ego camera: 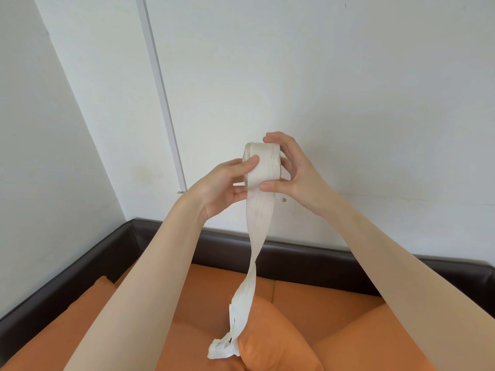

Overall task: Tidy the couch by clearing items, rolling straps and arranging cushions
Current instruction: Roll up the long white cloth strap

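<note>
Both hands, our left hand and right hand, grip the rolled strap, its loose tail hanging straight down toward the couch.

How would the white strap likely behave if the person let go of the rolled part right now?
The white strap looks soft and floppy: its loose tail hangs limp and twisted down to the orange cushion. The roll would probably loosen or unwind, since only the left hand and right hand hold it wound. It seems light, held up by the fingertips alone.
</note>
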